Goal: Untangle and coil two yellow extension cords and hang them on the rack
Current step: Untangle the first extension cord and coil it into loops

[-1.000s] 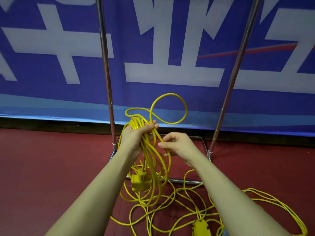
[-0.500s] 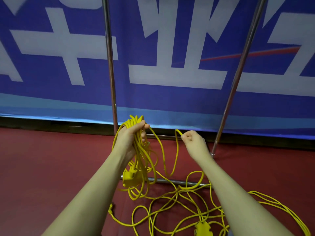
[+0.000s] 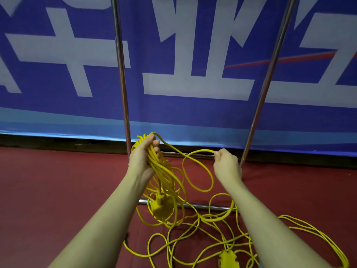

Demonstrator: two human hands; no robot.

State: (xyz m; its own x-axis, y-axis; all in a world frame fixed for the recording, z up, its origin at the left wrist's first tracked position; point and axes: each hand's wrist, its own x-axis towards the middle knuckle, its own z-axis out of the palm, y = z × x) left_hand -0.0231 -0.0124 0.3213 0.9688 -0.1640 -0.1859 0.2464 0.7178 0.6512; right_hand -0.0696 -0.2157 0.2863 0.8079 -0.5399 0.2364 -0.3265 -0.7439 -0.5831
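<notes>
My left hand point(image 3: 142, 156) grips the top of a bundle of yellow cord loops point(image 3: 166, 182), which hang down with a yellow socket block point(image 3: 161, 206) dangling at the bottom. From the bundle a single strand arcs to the right into my right hand point(image 3: 227, 163), which pinches it at about the same height. More loose yellow cord point(image 3: 208, 229) lies tangled on the red floor below, with a second yellow socket block point(image 3: 229, 259) near the bottom edge. The chrome rack stands just behind my hands, its left upright point(image 3: 120, 74) and right upright point(image 3: 270, 74) rising out of view.
The rack's lower crossbars point(image 3: 204, 206) run along the floor under the hanging loops. A blue banner with large white characters point(image 3: 193, 84) covers the wall behind. Red floor point(image 3: 58, 190) stretches to the left and right. More cord loops point(image 3: 318, 235) spread out at the lower right.
My right hand has moved to the right, away from the bundle, drawing a strand out into a wider loop. The left hand keeps its grip on the coil.
</notes>
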